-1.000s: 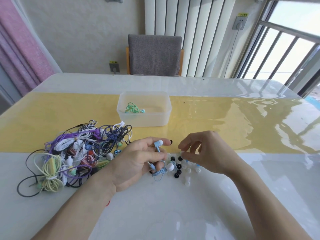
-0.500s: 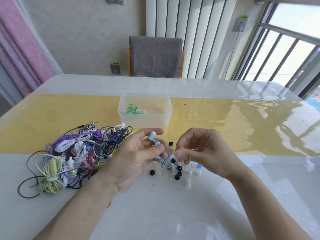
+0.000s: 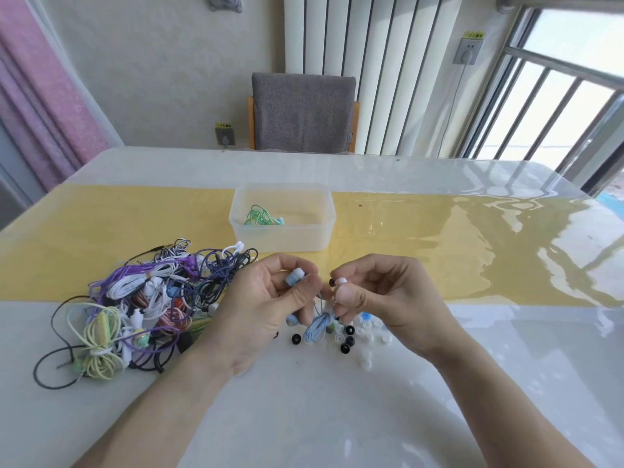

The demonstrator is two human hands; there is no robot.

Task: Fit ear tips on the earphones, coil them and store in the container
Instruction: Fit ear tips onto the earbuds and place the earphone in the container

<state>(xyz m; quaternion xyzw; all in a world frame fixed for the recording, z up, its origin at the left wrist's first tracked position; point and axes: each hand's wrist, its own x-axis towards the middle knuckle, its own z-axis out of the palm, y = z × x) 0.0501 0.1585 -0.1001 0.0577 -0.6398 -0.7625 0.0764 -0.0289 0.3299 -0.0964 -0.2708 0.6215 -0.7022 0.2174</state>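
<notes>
The left hand (image 3: 263, 309) is raised a little above the glossy white table (image 3: 337, 417), and its curled fingers and thumb grip a light blue earphone (image 3: 294, 275) whose bud points up toward the other hand. The thin blue cable (image 3: 315, 327) of this earphone hangs down from the left hand in a small loop that reaches the table. The right hand (image 3: 381, 298) is just beside the left one, and its thumb and fingertips pinch a small white ear tip (image 3: 341, 281), held close to the bud but apart from it.

Below the two hands, loose black and clear silicone ear tips (image 3: 347, 339) lie scattered on the table. To the left of them there is a tangled pile of many earphones (image 3: 135, 305) in purple, white, pale yellow, black and red-brown colours.

Farther from the person, on the yellow strip (image 3: 101, 231) that crosses the table, stands a translucent rectangular plastic container (image 3: 282, 238) without lid. Inside it, on the left side, lies one coiled green earphone (image 3: 258, 217).

Behind the table stands a grey fabric chair (image 3: 304, 113) against a white ribbed radiator (image 3: 388, 62). A pink curtain (image 3: 40, 79) hangs at the left and a barred window (image 3: 557, 96) is at the right.
</notes>
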